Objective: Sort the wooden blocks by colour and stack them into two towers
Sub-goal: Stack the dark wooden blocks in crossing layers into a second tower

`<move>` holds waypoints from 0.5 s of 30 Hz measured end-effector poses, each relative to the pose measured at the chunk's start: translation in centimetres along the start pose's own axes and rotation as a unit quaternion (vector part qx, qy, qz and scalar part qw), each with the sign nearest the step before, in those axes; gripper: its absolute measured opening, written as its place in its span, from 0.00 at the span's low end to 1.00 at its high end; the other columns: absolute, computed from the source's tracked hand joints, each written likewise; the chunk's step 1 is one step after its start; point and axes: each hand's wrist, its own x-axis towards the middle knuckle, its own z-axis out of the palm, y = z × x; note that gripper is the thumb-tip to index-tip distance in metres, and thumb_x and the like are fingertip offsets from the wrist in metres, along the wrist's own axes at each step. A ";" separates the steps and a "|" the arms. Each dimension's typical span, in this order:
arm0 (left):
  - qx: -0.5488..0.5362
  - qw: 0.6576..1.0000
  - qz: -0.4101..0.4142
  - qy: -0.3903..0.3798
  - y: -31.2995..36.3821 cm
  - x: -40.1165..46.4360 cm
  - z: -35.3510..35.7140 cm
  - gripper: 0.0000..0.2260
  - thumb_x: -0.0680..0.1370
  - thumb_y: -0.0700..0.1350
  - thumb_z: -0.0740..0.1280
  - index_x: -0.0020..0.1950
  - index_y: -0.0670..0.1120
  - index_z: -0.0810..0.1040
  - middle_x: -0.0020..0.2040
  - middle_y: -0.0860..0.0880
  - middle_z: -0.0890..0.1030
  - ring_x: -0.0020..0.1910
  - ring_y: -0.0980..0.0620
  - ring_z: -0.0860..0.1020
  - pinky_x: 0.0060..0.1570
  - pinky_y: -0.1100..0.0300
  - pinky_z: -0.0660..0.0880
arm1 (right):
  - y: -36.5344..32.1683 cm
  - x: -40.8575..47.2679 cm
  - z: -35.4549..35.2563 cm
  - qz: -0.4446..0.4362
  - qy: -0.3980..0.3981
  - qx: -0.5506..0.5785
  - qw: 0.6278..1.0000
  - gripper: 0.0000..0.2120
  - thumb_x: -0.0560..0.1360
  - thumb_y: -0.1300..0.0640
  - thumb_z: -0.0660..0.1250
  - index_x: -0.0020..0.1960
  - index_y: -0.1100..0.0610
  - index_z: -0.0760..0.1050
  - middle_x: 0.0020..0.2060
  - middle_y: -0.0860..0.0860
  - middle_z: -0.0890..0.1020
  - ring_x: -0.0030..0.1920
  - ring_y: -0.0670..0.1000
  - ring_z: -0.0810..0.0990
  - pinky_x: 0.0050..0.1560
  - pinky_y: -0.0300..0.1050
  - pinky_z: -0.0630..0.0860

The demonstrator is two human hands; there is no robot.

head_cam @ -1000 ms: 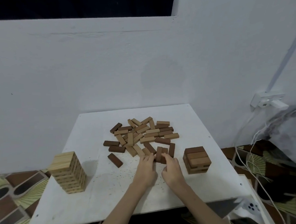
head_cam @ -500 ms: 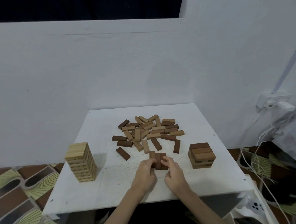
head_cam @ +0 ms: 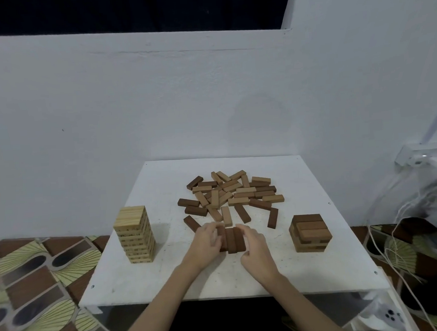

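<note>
Three dark brown blocks lie side by side near the table's front middle. My left hand grips their left side and my right hand grips their right side, squeezing them together. A tall tower of light blocks stands at the left. A short tower of darker blocks stands at the right. A loose pile of mixed light and dark blocks lies beyond my hands in the middle of the white table.
A white wall rises right behind the table. A wall socket with white cables hangs at the right. A patterned floor lies at the left, below the table edge.
Both hands have drawn the three dark blocks back from the pile toward the table's front and pressed them into a neat row. The view has shifted so the table sits further right.
</note>
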 end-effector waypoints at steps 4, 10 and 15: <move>0.019 0.995 -0.030 -0.089 0.4 1.6 -1.2 0.39 0.66 0.50 0.78 0.72 0.46 0.61 0.69 0.49 0.65 0.69 0.50 0.62 0.68 0.58 0.61 | -0.6 2.0 -1.5 0.011 -0.047 -0.022 0.999 0.41 0.68 0.68 0.64 0.76 0.48 0.53 0.69 0.51 0.66 0.67 0.53 0.62 0.66 0.51 0.67; 0.069 0.986 -0.050 -0.141 0.4 2.9 -0.3 0.52 0.57 0.51 0.82 0.73 0.45 0.56 0.70 0.47 0.64 0.69 0.48 0.61 0.68 0.51 0.63 | -0.9 4.5 -3.0 0.018 -0.177 -0.054 0.983 0.58 0.62 0.58 0.77 0.77 0.45 0.41 0.69 0.53 0.64 0.69 0.54 0.60 0.64 0.54 0.69; 0.086 0.984 -0.049 -0.148 0.3 3.4 0.2 0.53 0.57 0.48 0.82 0.74 0.43 0.55 0.70 0.44 0.65 0.69 0.45 0.63 0.67 0.48 0.65 | -0.9 5.2 -2.9 0.025 -0.205 -0.077 0.975 0.60 0.61 0.59 0.78 0.77 0.43 0.39 0.66 0.53 0.65 0.68 0.55 0.62 0.64 0.56 0.70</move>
